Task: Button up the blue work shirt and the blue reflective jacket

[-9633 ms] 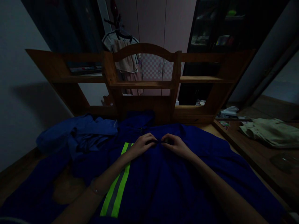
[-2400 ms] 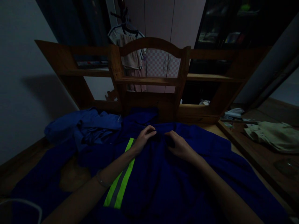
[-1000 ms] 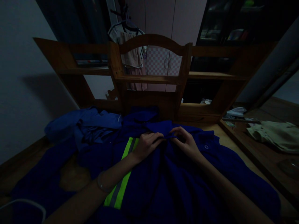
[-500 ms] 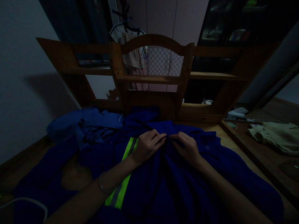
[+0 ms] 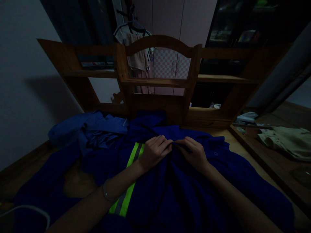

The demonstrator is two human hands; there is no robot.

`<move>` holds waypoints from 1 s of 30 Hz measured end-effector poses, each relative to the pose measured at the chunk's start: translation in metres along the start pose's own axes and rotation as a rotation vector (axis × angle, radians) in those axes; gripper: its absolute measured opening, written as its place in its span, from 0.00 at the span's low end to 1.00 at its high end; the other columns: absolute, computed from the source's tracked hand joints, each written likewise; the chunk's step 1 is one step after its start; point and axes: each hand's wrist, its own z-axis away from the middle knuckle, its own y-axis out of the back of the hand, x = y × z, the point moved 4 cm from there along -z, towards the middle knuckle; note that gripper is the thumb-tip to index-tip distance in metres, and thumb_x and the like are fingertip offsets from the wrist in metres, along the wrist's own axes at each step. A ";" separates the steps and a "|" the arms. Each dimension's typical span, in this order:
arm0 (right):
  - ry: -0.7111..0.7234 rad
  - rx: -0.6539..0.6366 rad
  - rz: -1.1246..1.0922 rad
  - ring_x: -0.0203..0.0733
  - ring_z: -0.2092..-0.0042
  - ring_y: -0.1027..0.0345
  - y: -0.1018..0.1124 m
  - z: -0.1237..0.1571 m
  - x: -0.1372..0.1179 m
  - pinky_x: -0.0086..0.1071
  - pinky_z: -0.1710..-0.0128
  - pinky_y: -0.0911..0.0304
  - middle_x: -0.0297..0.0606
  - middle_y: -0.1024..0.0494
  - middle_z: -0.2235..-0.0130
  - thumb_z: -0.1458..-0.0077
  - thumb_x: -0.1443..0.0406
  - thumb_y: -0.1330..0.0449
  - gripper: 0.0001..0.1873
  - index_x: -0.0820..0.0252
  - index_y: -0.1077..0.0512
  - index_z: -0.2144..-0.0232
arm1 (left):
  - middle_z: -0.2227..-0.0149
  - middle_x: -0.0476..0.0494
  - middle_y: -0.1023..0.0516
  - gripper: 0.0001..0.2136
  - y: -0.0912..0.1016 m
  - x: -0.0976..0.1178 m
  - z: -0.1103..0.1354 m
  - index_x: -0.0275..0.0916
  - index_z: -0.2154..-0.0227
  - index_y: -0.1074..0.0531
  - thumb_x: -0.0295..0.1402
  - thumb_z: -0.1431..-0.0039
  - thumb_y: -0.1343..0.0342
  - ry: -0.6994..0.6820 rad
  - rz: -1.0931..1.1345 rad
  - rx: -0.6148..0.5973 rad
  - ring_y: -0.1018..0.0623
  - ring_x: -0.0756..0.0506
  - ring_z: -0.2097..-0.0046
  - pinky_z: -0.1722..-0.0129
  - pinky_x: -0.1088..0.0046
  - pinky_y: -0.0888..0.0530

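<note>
A dark blue work jacket (image 5: pixel 150 187) with a yellow-green and grey reflective stripe (image 5: pixel 130 184) lies spread in front of me on a wooden surface. My left hand (image 5: pixel 155 151) pinches a fold of its cloth near the middle, just right of the stripe. Close beside it, my right hand (image 5: pixel 193 152) pinches the same raised part between thumb and fingers. The fingertips almost meet, and whatever small part lies between them is too dark to make out. A ring-shaped mark (image 5: pixel 215 153) shows on the cloth right of my right hand.
A lighter blue garment (image 5: pixel 89 129) lies crumpled at the left. Behind stands a wooden shelf unit (image 5: pixel 155 83) with open compartments. At the right, a pale folded cloth (image 5: pixel 288 142) lies on a brown surface beyond a wooden edge. A white cable (image 5: pixel 29 207) curves at lower left.
Almost nothing differs. The fingers of my left hand have curled slightly more at the pinched cloth, while my right hand stays nearly in place.
</note>
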 end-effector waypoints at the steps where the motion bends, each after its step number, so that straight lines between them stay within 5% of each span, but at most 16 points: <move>1: -0.014 -0.002 -0.021 0.40 0.62 0.33 0.000 -0.001 0.000 0.34 0.60 0.37 0.37 0.28 0.65 0.41 0.66 0.45 0.08 0.54 0.29 0.60 | 0.67 0.44 0.27 0.10 -0.001 0.000 0.000 0.39 0.58 0.28 0.29 0.39 0.51 0.001 0.005 0.006 0.28 0.47 0.64 0.62 0.71 0.33; 8: -0.100 -0.143 -0.176 0.39 0.61 0.34 0.006 -0.008 0.006 0.33 0.61 0.38 0.37 0.29 0.64 0.41 0.67 0.45 0.07 0.56 0.29 0.61 | 0.66 0.45 0.28 0.09 -0.004 -0.004 -0.001 0.39 0.58 0.28 0.30 0.38 0.51 0.065 0.115 0.017 0.28 0.48 0.64 0.62 0.71 0.31; 30: -0.313 -0.211 -0.462 0.38 0.60 0.35 -0.007 -0.007 0.019 0.29 0.58 0.42 0.34 0.28 0.64 0.42 0.61 0.43 0.08 0.58 0.28 0.64 | 0.67 0.50 0.27 0.04 -0.008 -0.011 -0.005 0.38 0.67 0.31 0.33 0.42 0.45 0.465 0.626 -0.019 0.26 0.50 0.63 0.61 0.75 0.31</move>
